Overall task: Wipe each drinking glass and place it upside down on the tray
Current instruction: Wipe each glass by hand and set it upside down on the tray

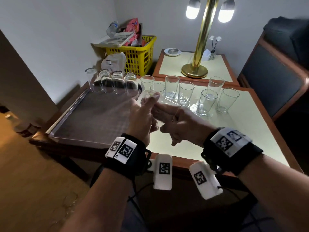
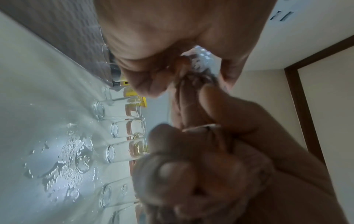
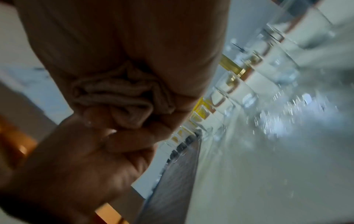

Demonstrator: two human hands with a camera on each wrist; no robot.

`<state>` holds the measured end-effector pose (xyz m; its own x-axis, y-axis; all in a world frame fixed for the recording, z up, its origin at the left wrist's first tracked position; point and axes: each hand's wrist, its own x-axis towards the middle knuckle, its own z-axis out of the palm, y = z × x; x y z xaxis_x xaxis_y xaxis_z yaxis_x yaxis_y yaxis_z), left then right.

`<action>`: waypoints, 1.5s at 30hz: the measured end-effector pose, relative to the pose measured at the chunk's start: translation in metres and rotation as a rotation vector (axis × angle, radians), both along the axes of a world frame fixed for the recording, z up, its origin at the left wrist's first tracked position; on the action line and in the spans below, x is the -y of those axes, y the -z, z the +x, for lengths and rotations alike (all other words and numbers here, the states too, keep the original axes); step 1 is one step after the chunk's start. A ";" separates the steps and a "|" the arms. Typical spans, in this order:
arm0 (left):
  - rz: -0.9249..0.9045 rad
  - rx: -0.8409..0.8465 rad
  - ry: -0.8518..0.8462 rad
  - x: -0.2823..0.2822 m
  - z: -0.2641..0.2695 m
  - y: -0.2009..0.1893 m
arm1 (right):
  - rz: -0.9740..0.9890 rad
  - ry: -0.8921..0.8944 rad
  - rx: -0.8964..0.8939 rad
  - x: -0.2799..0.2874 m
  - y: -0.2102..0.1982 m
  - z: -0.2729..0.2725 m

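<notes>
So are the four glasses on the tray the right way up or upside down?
Upside down. The four glasses at the far edge of the tray show thick bases on top and rims resting on the tray.

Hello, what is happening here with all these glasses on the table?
A person is wiping drinking glasses. The left hand grips one glass, tipped on its side, and the right hand works a cloth at it. Four glasses already stand upside down at the far edge of the tray. Seven upright glasses wait on the wet table beside the tray.
</notes>
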<state>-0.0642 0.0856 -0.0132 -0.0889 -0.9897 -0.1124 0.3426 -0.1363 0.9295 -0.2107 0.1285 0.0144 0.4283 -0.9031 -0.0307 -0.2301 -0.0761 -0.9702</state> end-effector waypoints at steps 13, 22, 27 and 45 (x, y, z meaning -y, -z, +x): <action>0.096 0.075 0.056 0.004 0.022 0.003 | -0.236 -0.011 -0.282 0.006 -0.003 0.022; 0.003 0.321 -0.201 0.042 0.090 0.000 | -0.060 0.132 -0.040 0.021 0.025 0.029; -0.069 0.720 -0.400 0.096 0.147 0.008 | -0.509 0.164 -0.758 0.044 0.062 -0.001; -0.017 1.233 -0.340 0.184 0.190 0.043 | -0.195 -0.211 -1.120 0.066 0.134 -0.005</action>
